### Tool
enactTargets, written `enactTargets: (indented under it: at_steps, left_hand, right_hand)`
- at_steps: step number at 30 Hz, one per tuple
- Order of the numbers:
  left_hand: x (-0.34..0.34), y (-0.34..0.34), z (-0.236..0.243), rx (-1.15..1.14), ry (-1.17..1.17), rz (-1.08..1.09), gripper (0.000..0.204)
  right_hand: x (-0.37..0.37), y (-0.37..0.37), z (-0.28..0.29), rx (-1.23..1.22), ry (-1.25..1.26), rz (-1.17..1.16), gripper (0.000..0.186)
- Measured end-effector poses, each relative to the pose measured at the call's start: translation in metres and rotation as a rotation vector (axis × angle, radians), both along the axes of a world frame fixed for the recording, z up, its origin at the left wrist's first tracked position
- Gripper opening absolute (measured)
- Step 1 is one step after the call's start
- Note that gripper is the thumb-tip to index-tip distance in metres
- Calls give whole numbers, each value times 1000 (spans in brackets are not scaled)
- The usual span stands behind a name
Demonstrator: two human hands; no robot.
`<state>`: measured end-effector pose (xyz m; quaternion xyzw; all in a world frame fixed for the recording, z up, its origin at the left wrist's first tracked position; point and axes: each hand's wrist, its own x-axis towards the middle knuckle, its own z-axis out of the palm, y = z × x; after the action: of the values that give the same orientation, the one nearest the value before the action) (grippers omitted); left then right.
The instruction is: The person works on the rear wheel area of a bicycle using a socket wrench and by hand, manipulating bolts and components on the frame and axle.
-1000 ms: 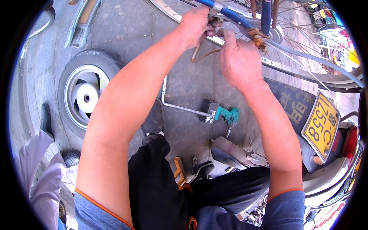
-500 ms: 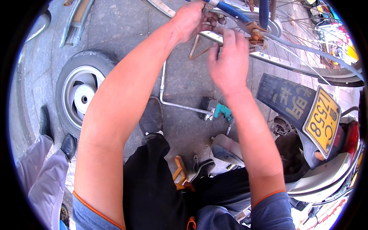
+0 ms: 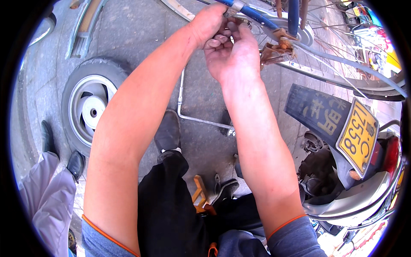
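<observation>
At the top of the head view, my left hand (image 3: 209, 25) is beneath the blue bicycle frame tube (image 3: 261, 16), its fingers curled. My right hand (image 3: 233, 53) is turned palm up beside it, fingers bent and fingertips meeting those of the left. Whatever the two hands pinch between them is too small or hidden to name. Just right of my right hand, rusty metal parts (image 3: 278, 49) sit at the wheel's axle, where the blue tubes join. Behind them shows the round grey hub (image 3: 303, 36) of the spoked wheel.
A loose scooter wheel (image 3: 85, 105) lies at left. On the ground are a long bent wrench (image 3: 201, 120) and a power tool's black battery (image 3: 227, 122), mostly behind my right forearm. A scooter's rear end with yellow plate (image 3: 357, 137) stands at right. Another person's legs (image 3: 51, 188) are at lower left.
My right hand has moved left and rolled palm up, closing in on my left hand. The rusty parts at the axle show more, while the teal power tool is now covered by my forearm.
</observation>
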<state>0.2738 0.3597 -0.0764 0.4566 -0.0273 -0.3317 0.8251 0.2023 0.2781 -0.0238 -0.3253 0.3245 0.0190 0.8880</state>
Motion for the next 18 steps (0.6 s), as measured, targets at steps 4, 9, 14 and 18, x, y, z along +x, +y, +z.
enactTargets:
  at_steps: [4,9,14,18]
  left_hand:
    - [7,-4,-15,-220,148,139,39]
    - [6,-10,-13,-137,143,184,40]
    - [4,-10,-12,-167,134,191,40]
    - [4,-4,-7,-109,102,142,38]
  right_hand:
    - [15,-11,2,254,-2,-81,33]
    - [15,-13,-1,193,-6,-73,30]
    - [17,-12,0,159,16,-74,30]
    - [15,-7,1,136,13,-105,29]
